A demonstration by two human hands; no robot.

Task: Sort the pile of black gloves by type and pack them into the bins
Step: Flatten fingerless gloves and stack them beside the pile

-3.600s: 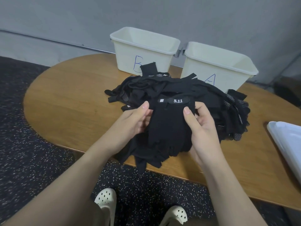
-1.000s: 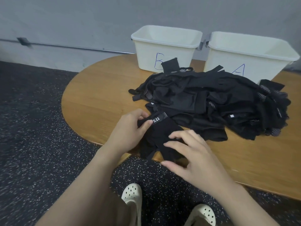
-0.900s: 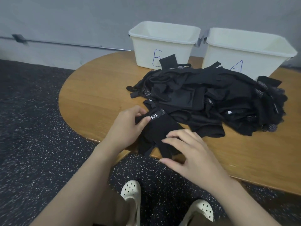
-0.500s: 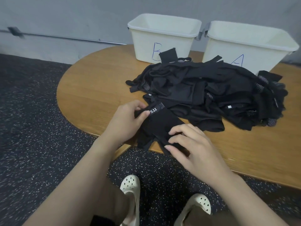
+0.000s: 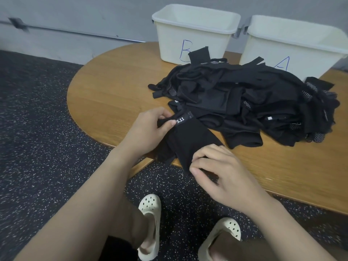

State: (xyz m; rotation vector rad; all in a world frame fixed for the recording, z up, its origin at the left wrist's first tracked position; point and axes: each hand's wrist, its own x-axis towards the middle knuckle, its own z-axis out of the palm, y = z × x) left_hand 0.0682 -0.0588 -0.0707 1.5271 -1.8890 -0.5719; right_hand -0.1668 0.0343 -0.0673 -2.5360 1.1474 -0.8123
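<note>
Gloves make a big black pile [image 5: 250, 102] on the round wooden worktop [image 5: 113, 87]. One glove [image 5: 188, 140] lies apart from it, at the near edge of the worktop, right in front of the person. Its long side runs from the cuff, up and to the left, down to its finger ends, which hang a little over the edge toward the right hand [image 5: 222, 174].

The left hand [image 5: 148, 129] pinches the cuff beside the white "5.11" label [image 5: 181, 119]. The right hand has its fingers [image 5: 199, 161] curled onto the glove's finger end and looks to be pinching the cloth there. So both hands hold the same glove, one at each end.

Two white bins stand at the far side, behind the pile. Bin B [image 5: 194, 34] is on the left and bin A [image 5: 293, 46] is on the right. I think the glove must be lifted up and over the pile to reach a bin. The worktop left of the pile is bare wood, so that looks like the easy way to bin B.
</note>
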